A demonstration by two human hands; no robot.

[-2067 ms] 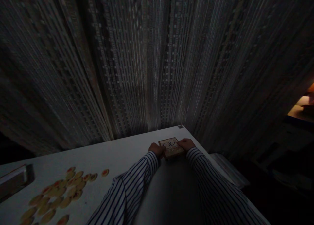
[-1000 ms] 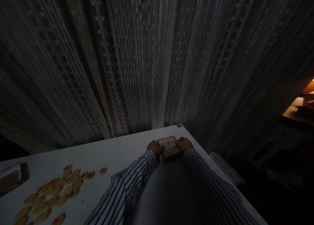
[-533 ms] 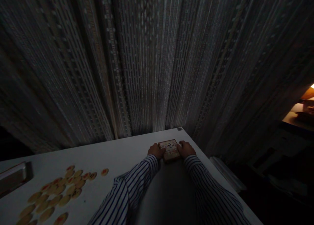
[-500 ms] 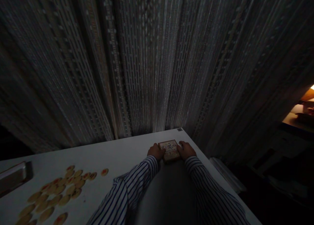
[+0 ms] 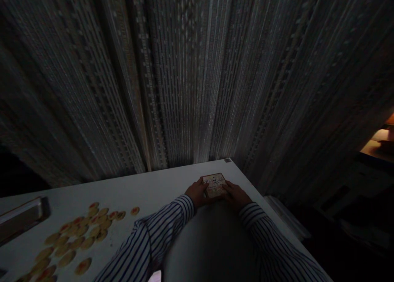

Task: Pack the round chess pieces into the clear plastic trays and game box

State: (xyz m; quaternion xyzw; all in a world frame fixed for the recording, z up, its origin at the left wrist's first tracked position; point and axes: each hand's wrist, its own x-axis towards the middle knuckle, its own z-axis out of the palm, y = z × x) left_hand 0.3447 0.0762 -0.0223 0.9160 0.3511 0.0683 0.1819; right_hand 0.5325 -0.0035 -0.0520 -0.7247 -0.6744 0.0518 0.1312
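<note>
Hands around box, printed face up

tan box, blue-striped white sleeves, white table

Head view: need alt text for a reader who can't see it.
A left hand and right hand in striped sleeves grip a small box with dark marks on its light top, near the corner of a white table. Round tan game pieces, some marked red, lie clustered at left; a dim curtain hangs behind.
</note>
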